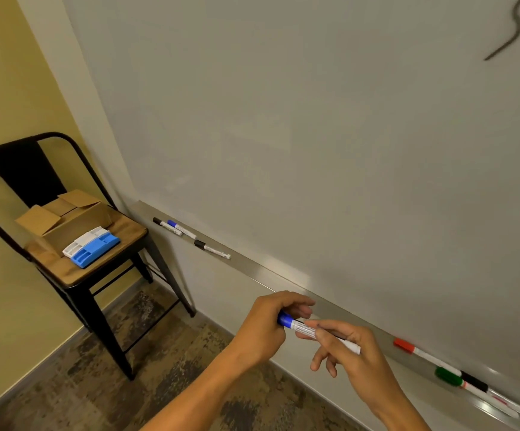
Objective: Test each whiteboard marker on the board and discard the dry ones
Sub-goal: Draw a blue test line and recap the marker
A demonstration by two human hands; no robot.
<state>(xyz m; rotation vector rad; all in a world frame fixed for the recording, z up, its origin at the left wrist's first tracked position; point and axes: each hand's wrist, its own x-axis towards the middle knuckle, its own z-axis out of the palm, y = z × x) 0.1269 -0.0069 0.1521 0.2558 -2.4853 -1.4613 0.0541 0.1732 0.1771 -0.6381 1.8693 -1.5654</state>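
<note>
Marker [306, 329]: blue cap, white barrel.

yellow wall [7, 98] on the left, with a paler off-white strip of wall [75, 98] beside it. floor [75, 377] is mottled brown and grey, worn look, with a light baseboard [25, 365] along the yellow wall. black metal-frame chair [75, 275] with a wooden seat stands in the corner, seat near the off-white wall. open cardboard box [66, 219] sits on the seat, a blue and white plastic block [92, 247] touching its front. light is warm, dim and even.
</note>
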